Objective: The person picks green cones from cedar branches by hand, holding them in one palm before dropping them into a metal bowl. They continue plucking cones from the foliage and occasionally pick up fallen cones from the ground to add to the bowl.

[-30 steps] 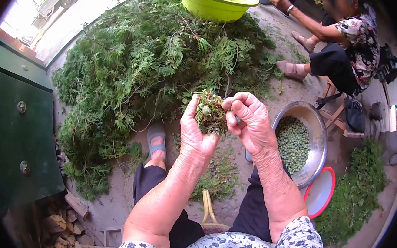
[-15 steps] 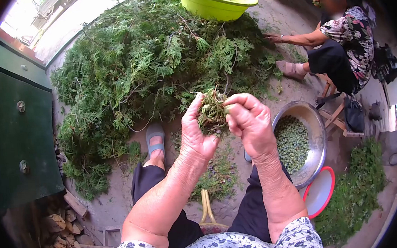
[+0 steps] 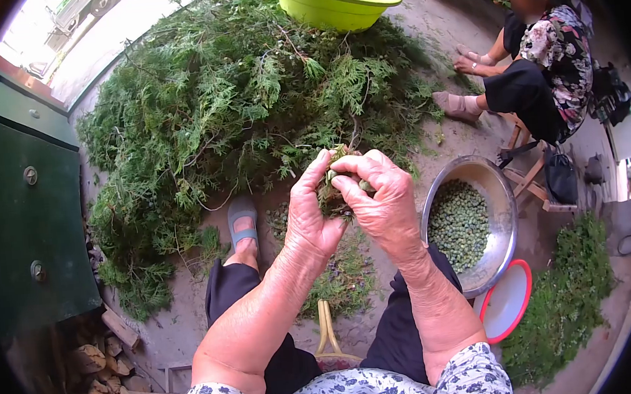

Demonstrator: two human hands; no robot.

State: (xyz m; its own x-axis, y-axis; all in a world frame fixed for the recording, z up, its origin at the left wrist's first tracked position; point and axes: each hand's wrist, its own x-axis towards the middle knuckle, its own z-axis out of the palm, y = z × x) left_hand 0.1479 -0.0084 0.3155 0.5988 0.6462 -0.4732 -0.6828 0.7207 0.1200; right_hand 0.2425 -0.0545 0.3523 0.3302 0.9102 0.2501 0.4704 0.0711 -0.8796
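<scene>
your left hand [image 3: 308,216] cups the sprig [image 3: 328,197]; your right hand [image 3: 381,203] pinches its top. it looks light, springy and brittle, so hold the stem.

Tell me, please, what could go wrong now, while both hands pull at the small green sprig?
1. The left hand and right hand grip the sprig beside the metal bowl, not above it, so a loosened piece might drop into the green litter on the ground and be hard to find.
2. The bowl stands close to the person's right leg; a shift of that leg might tip it and spill the green pods.
</scene>
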